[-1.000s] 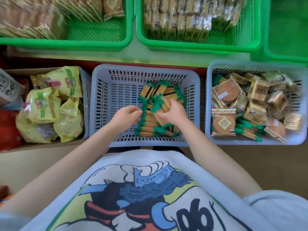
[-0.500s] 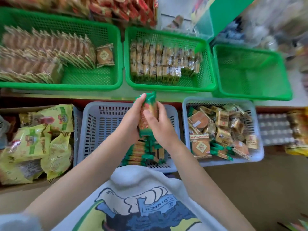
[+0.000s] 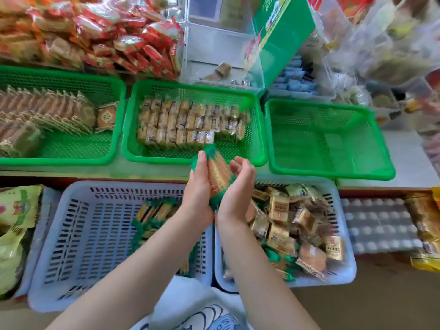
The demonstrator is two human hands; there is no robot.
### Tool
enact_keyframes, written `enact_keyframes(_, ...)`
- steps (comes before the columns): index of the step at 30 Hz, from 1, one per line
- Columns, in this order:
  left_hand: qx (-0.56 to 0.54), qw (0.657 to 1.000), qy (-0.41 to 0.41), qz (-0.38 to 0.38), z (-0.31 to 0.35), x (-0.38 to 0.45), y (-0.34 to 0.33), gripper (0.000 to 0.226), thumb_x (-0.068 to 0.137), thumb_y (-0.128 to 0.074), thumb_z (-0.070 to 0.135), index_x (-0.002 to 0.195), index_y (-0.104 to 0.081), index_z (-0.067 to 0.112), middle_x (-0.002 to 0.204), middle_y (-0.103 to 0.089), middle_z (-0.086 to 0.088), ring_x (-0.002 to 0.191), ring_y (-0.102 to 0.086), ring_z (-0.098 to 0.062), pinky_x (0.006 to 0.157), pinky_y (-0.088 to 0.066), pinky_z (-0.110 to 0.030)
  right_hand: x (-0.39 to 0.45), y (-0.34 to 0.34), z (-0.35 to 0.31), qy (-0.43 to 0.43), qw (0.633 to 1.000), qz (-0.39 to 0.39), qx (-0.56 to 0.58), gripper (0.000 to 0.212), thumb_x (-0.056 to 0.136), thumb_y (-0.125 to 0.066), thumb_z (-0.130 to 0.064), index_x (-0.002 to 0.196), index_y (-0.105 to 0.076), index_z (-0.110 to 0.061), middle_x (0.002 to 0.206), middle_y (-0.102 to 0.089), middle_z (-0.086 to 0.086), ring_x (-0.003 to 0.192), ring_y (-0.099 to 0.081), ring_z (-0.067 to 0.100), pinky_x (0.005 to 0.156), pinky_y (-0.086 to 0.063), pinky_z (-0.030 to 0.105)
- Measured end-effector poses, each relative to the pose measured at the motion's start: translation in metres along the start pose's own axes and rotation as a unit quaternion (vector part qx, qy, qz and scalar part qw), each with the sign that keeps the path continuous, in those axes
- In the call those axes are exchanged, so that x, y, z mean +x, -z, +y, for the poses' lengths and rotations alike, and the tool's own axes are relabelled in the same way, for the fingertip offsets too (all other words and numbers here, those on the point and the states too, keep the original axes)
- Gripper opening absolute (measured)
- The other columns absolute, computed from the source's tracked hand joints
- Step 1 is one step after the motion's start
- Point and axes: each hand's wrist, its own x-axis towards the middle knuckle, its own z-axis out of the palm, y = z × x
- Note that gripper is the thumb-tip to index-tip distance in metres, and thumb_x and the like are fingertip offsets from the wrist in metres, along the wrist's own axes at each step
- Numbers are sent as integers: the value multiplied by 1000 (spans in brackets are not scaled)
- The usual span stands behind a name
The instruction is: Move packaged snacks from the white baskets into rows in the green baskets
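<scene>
I see both hands raised over the gap between the white baskets and the green ones, with a stack of green-ended snack packs [image 3: 217, 177] pressed between them. The left hand [image 3: 198, 189] is curled round the stack's left side, thumb up along its edge. The right hand [image 3: 237, 186] cups the stack from the right, palm against it, fingers half bent; the picture is smeared here, so I cannot tell how tightly those fingers close. The stack stands tilted, its top end over the near rim of the middle green basket [image 3: 133, 115].

That basket holds neat rows of pale wrapped biscuits [image 3: 188, 125]. The left green basket [image 3: 62, 160] has rows of flat brown packs, and the right green basket [image 3: 333, 172] has nothing in it that I can see.

Below my arms, the left white basket [image 3: 71, 234] holds a loose heap of the same green-ended packs [image 3: 152, 217] near its right side. The right white basket [image 3: 345, 272] is full of mixed gold and orange packets [image 3: 290, 225]. Yellow-green bags [image 3: 14, 225] lie at far left. Red packets [image 3: 100, 29] are piled behind the green baskets.
</scene>
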Motion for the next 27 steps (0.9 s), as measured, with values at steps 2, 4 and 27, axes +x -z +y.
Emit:
enact_keyframes(2,7,1000,11,-23,-25,5,-42,54,97,-52,56,126,-62,12,111,-75,-9,93,-75,-20,68,-60,-30,34,34,-15,40,998,-6,-43,26,106,-39,-31,109,-60,-16,98,-64,0,88,-67,10,74,-54,26)
enact_keyframes(4,42,999,-3,-25,-48,17,-79,52,97,-52,57,118,-67,11,110,-75,-9,94,-74,-18,73,-61,-31,68,69,-26,80,990,-42,-106,28,104,-41,-36,109,-60,-17,98,-67,-1,89,-67,11,77,-54,28)
enact_keyframes(27,786,577,-212,67,-101,205,-153,71,101,-37,58,158,0,40,168,-9,-6,126,-54,-34,73,-47,-37,379,131,-59,-71,919,-50,-385,63,87,-75,-27,133,-37,-6,131,-55,11,97,-67,24,62,-63,35)
